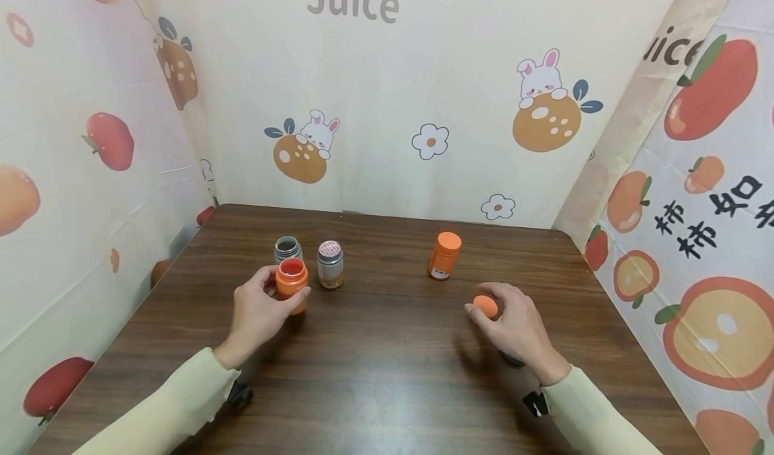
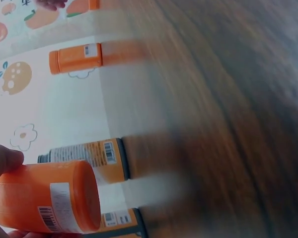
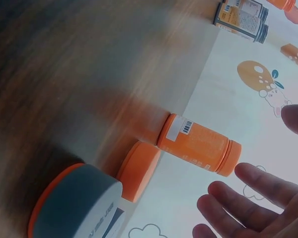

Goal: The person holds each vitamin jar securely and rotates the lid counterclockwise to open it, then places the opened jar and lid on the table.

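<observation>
My left hand (image 1: pixel 263 310) grips an open-topped orange bottle (image 1: pixel 291 287), thumb on one side and fingers on the other. In the left wrist view that bottle (image 2: pixel 49 198) is raised off the table, its white barcode label showing. Just behind it are a lidless grey bottle (image 1: pixel 287 246) and a grey bottle with a patterned seal on top (image 1: pixel 330 265). My right hand (image 1: pixel 514 324) hovers with fingers spread near an orange lid (image 1: pixel 486 306). The right wrist view has a gap between these fingers and the lid (image 3: pixel 139 171).
A capped orange bottle (image 1: pixel 445 256) stands at the back, right of the middle. Close to the right wrist camera lies a dark grey lid with an orange rim (image 3: pixel 82 203), mostly hidden under the wrist from above. Fruit-printed cloth walls (image 1: pixel 375 105) border the brown wooden table (image 1: pixel 375 374).
</observation>
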{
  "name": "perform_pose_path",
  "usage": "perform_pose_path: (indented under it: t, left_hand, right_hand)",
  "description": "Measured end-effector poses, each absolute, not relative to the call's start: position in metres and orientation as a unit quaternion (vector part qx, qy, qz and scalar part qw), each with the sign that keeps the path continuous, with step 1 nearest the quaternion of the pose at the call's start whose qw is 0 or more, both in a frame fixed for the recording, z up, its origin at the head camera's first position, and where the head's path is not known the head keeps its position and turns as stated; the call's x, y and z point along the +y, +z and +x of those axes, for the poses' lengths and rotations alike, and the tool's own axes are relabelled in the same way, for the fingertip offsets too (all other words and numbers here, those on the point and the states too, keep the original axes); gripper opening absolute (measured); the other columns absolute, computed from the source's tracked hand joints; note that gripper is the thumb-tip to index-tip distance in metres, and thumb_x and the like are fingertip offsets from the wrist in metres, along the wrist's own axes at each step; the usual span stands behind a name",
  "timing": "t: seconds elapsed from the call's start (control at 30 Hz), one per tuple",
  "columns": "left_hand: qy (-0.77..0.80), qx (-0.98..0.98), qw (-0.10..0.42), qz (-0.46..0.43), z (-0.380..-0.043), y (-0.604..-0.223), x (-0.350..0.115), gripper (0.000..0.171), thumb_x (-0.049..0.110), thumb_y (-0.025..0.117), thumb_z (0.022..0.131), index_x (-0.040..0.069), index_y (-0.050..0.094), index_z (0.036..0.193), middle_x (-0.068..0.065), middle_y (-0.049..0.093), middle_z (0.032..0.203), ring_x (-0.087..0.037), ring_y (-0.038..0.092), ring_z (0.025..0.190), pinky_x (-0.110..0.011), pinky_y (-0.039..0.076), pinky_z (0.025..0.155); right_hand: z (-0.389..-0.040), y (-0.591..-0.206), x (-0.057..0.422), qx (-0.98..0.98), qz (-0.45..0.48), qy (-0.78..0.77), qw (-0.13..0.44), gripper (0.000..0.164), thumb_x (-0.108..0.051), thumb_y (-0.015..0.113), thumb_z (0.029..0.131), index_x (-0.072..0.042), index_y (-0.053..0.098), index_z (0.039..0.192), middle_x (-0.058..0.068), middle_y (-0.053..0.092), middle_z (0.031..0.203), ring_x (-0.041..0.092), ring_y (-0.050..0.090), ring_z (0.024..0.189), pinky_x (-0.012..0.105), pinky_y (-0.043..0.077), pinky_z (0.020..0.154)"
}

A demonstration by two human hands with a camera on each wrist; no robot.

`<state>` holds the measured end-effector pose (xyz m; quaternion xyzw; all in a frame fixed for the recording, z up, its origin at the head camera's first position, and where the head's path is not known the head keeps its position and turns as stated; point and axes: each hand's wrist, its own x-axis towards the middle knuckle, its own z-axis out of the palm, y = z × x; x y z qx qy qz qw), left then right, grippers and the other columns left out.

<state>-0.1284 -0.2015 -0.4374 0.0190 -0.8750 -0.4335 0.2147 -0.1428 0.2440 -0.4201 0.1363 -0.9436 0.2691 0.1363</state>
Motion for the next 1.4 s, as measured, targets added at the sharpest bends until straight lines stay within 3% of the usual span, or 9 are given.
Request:
perform_pose_path:
  t: [0.13,0.37,0.67,1.1,1.4]
  left_hand:
    - [-0.427,-0.88,0.203,0.035,-0.129,-0.44,-0.207,0.06,0.032,0.09,0.08,0.001,0.063,0.122,-0.02,0.072,0.113,-0.033,0.07,0.098,-0.051,0.057,0.086]
    - [-0.43,-0.885,0.172,0.051,-0.129,-0.442,-0.217,0.061,0.032,0.088,0.083,0.001,0.059,0.126,-0.021,0.068,0.119,-0.036,0.067,0.104,-0.054,0.055,0.09]
    - [-0.432,-0.888,0.148,0.056,-0.132,-0.445,-0.223,0.062,0.033,0.086,0.085,0.0,0.057,0.129,-0.023,0.066,0.125,-0.039,0.065,0.11,-0.055,0.053,0.095]
    - [-0.436,-0.891,0.111,0.067,-0.132,-0.445,-0.227,0.064,0.035,0.084,0.087,0.0,0.053,0.132,-0.023,0.063,0.128,-0.039,0.062,0.113,-0.056,0.05,0.099]
    - [-0.428,-0.895,0.106,0.073,-0.133,-0.446,-0.23,0.067,0.038,0.084,0.086,-0.001,0.054,0.131,-0.024,0.063,0.126,-0.038,0.061,0.111,-0.055,0.051,0.097]
  right_hand:
    - [-0.141,-0.422,0.244,-0.94,0.15,0.268,0.148,0.056,-0.051,0.074,0.091,-0.007,0.07,0.125,0.011,0.069,0.127,0.035,0.061,0.119,0.059,0.045,0.098]
    - [-0.138,-0.427,0.243,-0.927,0.207,0.262,0.173,0.051,-0.044,0.081,0.087,-0.013,0.071,0.126,0.008,0.069,0.128,0.032,0.063,0.119,0.055,0.047,0.099]
    - [-0.127,-0.433,0.239,-0.924,0.254,0.231,0.166,0.056,-0.048,0.08,0.086,-0.019,0.069,0.132,0.008,0.063,0.139,0.034,0.055,0.13,0.065,0.037,0.103]
    - [-0.119,-0.439,0.235,-0.917,0.289,0.217,0.167,0.058,-0.05,0.08,0.085,-0.024,0.067,0.135,0.004,0.061,0.141,0.036,0.052,0.133,0.061,0.038,0.104]
    - [-0.116,-0.442,0.235,-0.919,0.3,0.204,0.157,0.063,-0.058,0.077,0.086,-0.025,0.065,0.138,0.005,0.059,0.143,0.036,0.054,0.132,0.07,0.035,0.104]
